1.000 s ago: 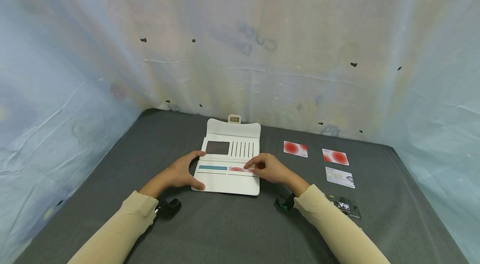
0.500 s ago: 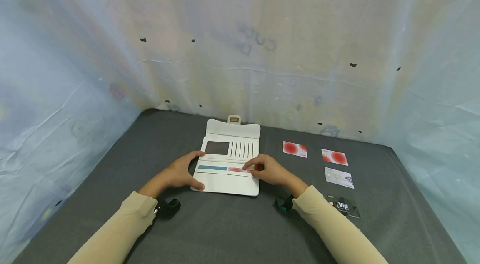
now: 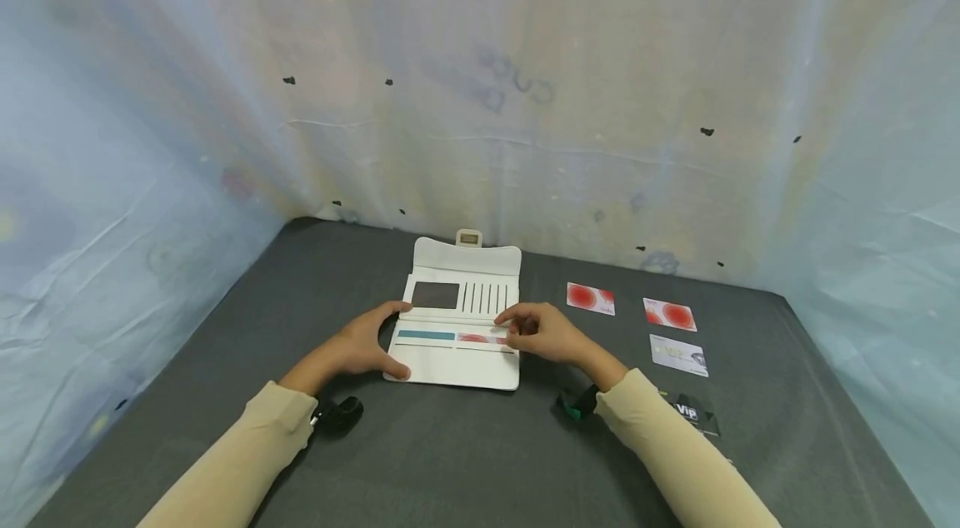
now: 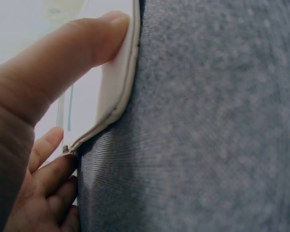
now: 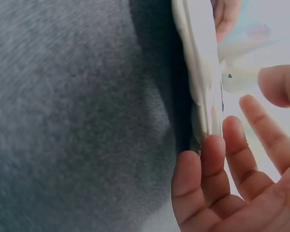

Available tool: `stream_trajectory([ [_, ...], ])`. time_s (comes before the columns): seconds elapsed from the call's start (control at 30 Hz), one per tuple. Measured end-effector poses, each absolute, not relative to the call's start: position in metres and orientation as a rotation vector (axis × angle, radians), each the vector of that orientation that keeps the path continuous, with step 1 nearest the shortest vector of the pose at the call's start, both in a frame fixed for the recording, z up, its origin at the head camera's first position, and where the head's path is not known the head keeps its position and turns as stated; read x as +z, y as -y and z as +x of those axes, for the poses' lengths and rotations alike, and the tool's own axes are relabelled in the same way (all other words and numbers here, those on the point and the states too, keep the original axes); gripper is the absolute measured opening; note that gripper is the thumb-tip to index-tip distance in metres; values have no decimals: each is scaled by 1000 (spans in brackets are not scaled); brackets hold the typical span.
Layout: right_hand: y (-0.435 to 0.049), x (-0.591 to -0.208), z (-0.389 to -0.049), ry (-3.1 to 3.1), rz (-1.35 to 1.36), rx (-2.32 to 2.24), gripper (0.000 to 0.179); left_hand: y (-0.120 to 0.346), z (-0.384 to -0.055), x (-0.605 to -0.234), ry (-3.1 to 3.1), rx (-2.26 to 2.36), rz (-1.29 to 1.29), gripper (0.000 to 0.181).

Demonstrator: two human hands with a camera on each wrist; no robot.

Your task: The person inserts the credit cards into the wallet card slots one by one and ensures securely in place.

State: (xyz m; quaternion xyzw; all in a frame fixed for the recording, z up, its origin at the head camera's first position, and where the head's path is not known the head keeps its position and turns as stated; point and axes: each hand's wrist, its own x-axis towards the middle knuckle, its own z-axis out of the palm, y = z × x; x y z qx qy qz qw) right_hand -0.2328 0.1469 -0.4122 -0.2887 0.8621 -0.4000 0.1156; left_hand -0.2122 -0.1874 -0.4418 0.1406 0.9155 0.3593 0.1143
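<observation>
Since half a second ago, the right hand has raised its index finger off the red-patterned card. On the desk the white wallet lies open, the left hand with thumb and fingers spread wide at its left edge, the right hand's fingers parted from the thumb at the other edge and, as far as the blurred right wrist view tells, holding nothing. Two red-circled cards, a silver VIP card and a black VIP card lie farther right, while the red-patterned card shows in the right-hand slot beside a blue strip
</observation>
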Motion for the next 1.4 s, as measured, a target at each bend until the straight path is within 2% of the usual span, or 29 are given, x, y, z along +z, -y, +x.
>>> stream_trajectory([
  [0.43, -161, -400, -226, -2556, -847, -1149, 27, 187, -212, -444, -2683, 1047, 396, 107],
  [1.4, -255, -386, -194, -2714, -765, -1051, 36, 190, -215, -443, -2682, 1028, 416, 106],
])
